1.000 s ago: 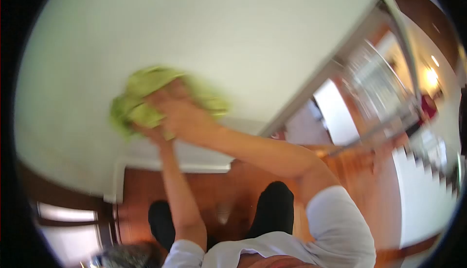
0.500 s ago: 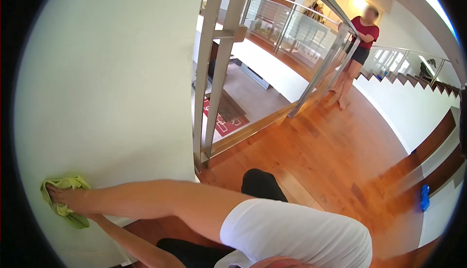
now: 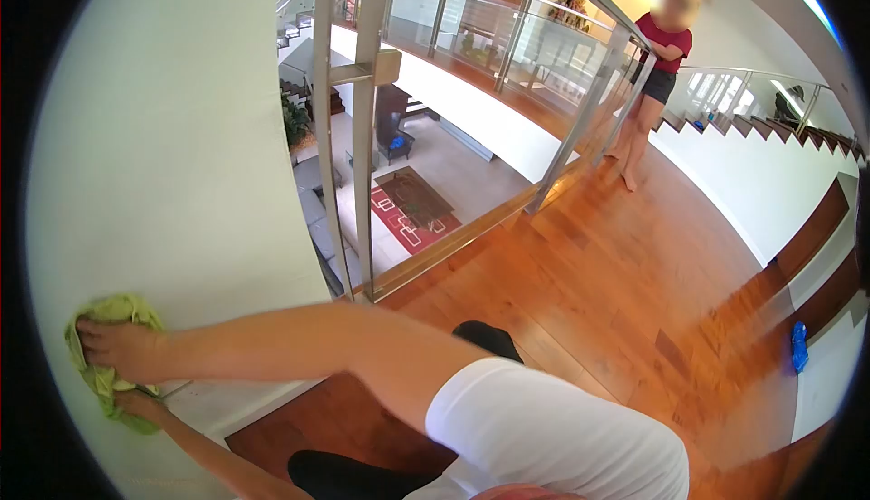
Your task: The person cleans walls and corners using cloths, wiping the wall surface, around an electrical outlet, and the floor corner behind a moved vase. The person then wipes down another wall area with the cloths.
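Observation:
A crumpled yellow-green cloth (image 3: 136, 308) lies against the white wall (image 3: 181, 155) at the lower left. My right hand (image 3: 122, 350) presses on the cloth, fingers over it, with that arm stretched across from the white sleeve. Just below, my left hand (image 3: 140, 405) is at the cloth's lower part, its fingers closed around the fabric as far as they show. Some of the cloth is hidden behind both hands.
Beside the wall's edge stands a metal railing post (image 3: 362, 155) with glass panels, overlooking a lower floor with a red rug (image 3: 408, 219). A person in a red top (image 3: 666, 42) leans on the handrail. A blue object (image 3: 798, 348) sits by the right wall on the wooden floor (image 3: 580, 273).
My right hand and the cloth have moved slightly up and left on the wall. My left hand, mostly hidden before, now shows at the cloth's lower part. The view has shifted a little.

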A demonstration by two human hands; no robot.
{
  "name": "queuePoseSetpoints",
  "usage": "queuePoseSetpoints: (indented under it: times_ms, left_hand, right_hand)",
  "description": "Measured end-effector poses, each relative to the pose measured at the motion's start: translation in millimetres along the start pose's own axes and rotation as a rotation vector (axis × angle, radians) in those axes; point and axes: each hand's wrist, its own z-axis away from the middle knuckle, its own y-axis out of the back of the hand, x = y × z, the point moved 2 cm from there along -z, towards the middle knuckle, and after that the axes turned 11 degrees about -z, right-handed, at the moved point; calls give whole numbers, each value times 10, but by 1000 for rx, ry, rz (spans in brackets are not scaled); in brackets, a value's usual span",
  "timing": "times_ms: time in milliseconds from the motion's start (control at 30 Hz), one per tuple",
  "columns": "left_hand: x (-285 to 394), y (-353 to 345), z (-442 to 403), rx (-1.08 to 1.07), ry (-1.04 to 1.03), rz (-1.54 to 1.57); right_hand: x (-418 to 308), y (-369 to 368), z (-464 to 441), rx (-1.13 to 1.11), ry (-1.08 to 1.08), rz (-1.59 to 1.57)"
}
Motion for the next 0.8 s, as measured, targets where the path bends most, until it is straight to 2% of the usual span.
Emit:
queuePoseSetpoints:
  times_ms: [100,200,267,300,367,433,467,533,600,800]
  left_hand:
    - [291,5,-353,19,-24,-56]
    - [863,118,-705,31,-108,-99]
    - [1412,328,-819,49,-218,-91]
    - [1811,577,-754,126,-392,16]
    - [2143,526,-685,246,-658,173]
    - [2514,682,-634,199,-708,94]
    - [2800,1057,-596,93,-618,-64]
    - [3113,1709,-577,428,-698,206]
    - [3081,1729,-744,445,-712,295]
    - [2963,1479,-807,422,-663,188]
  right_hand:
    - [456,537,287,114,-37,-30]
    - [915,1128,737,425,-141,-81]
    - [989,1437,1004,572,-187,-59]
    - [992,1479,1060,599,-223,-11]
    - [1002,1459,1125,622,-265,35]
    - [1002,1379,1117,611,-266,25]
    - [1005,1366,1115,624,-263,42]
    - [1006,1366,1117,633,-254,62]
    - [998,1372,1137,613,-252,52]
    - [874,1339,1399,505,-250,-8]
